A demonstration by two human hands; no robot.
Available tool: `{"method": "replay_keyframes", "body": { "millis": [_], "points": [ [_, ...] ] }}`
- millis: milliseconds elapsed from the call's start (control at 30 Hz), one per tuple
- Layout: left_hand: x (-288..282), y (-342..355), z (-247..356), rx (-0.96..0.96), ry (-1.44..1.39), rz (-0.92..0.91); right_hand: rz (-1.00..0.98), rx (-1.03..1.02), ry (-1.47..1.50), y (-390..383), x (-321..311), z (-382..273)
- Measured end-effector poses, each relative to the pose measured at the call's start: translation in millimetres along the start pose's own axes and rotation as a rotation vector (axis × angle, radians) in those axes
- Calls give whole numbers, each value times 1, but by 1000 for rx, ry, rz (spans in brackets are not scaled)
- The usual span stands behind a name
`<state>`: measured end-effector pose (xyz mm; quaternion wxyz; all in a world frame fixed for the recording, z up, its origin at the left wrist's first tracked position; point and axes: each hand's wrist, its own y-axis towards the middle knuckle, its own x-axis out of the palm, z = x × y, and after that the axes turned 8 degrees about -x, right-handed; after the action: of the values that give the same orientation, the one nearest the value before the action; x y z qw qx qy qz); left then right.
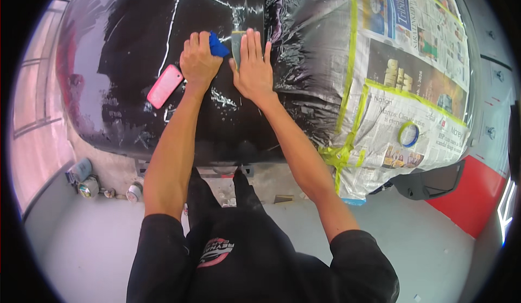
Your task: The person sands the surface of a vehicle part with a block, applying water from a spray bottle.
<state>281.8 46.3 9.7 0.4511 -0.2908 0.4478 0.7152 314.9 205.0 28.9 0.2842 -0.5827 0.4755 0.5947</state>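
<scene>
My left hand (199, 60) is closed around a crumpled blue cloth (218, 45), which sticks out on the thumb side above a wet black car panel (135, 42). Beside it, my right hand (254, 69) presses a flat, dark grey sanding block (236, 48) with a yellowish edge onto the same panel. Its fingers lie straight over the block, and the thumb runs along the left side; the hand hides much of the block. A pinkish-red oblong block (165, 86) with rounded corners rests on the panel, left of my left wrist.
Dark plastic film (306, 59) and taped newspaper (423, 69) cover the car's right side. A roll of tape (408, 135) lies on the newspaper, above a side mirror (429, 181). Several cans (88, 186) stand on the floor at lower left.
</scene>
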Motion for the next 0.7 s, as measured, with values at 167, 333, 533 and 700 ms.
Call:
{"method": "replay_keyframes", "body": {
  "millis": [167, 333, 533, 700],
  "points": [
    [-1, 24, -30, 52, 18, -101, -171, 105, 155, -137, -21, -60],
    [28, 86, -35, -5, 193, 119, -55, 5, 161, -54, -4, -35],
    [43, 95, -24, 61, 194, 83, 33, 44, 17, 14, 6, 9],
    [27, 111, -50, 66, 139, -76, -139, 89, 199, -60, -7, -35]
  ]
}}
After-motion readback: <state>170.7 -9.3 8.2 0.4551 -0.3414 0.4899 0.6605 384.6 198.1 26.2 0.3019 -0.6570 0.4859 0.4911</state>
